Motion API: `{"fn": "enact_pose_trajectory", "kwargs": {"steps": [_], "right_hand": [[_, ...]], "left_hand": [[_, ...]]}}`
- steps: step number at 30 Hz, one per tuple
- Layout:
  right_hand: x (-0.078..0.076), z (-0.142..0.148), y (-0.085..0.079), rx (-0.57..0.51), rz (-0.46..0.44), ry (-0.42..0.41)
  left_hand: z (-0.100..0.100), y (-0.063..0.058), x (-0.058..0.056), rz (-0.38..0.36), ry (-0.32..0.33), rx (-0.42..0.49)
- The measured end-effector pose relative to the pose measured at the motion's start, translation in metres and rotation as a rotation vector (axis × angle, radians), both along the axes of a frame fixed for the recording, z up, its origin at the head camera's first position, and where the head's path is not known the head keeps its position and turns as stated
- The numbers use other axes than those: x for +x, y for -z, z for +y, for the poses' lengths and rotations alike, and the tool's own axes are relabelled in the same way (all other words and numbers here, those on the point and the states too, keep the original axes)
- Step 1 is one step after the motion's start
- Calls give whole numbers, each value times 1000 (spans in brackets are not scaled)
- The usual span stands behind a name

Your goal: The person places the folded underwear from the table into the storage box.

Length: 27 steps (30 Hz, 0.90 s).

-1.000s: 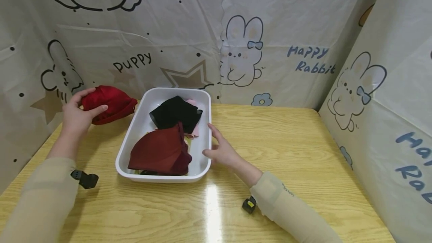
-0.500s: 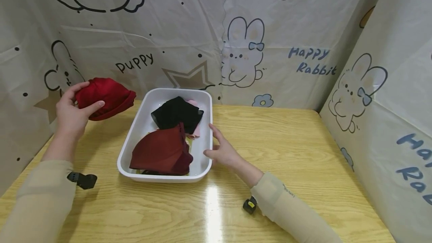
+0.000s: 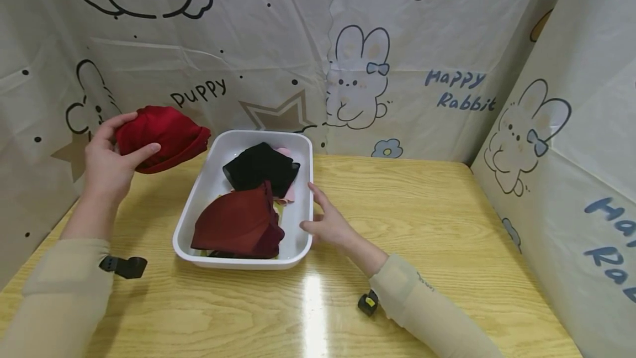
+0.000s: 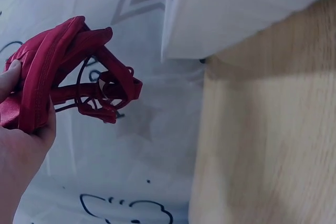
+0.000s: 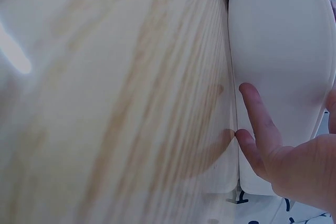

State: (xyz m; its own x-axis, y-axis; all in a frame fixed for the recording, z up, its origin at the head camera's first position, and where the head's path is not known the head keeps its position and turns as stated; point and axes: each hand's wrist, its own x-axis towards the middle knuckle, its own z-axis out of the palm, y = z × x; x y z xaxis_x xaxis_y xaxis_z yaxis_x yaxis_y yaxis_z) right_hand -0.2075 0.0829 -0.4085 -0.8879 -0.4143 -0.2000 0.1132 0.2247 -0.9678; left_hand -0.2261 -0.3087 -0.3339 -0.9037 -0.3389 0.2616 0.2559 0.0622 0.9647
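Note:
A folded red bra [image 3: 161,134] is held up at the left by my left hand [image 3: 106,164], thumb on the near side and fingers behind. Red straps [image 4: 121,77] hang loosely from it in the left wrist view. Just right of it stands a white plastic bin [image 3: 191,225]. My right hand [image 3: 330,222] rests at the bin's right side; straight fingers [image 5: 260,114] touch the outer wall and the thumb lies at the rim. Inside the bin, a maroon bra [image 3: 233,222] lies at the near end and a black cloth piece [image 3: 260,167] at the far end.
Pink fabric [image 3: 289,195] shows beneath the black piece, with some yellow under the maroon bra. All of it stands on a wood-grain table [image 3: 422,225]. Cartoon-printed sheets [image 3: 278,43] close off the back and both sides.
My left hand has lifted the red bra off the table, then shifted it slightly right towards the bin. The right hand and the bin's contents have stayed put.

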Motion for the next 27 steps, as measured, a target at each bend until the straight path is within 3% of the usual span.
{"fn": "enact_pose_trajectory", "kwargs": {"steps": [4, 7, 10, 16, 22, 27], "right_hand": [[-2, 0, 4, -7, 0, -1], [1, 0, -3, -9, -6, -11], [-3, 0, 5, -8, -2, -6], [-9, 0, 18, -6, 11, 8], [-9, 1, 19, -9, 10, 12], [-10, 1, 18, -9, 0, 5]], "left_hand": [[9, -6, 2, 7, 19, -40], [16, -10, 4, -4, 21, -75], [24, -13, 5, 4, 41, -86], [37, -15, 4, 62, 131, -39], [48, -16, -2, 60, 180, -60], [59, -13, -8, 94, 257, 2]]}}
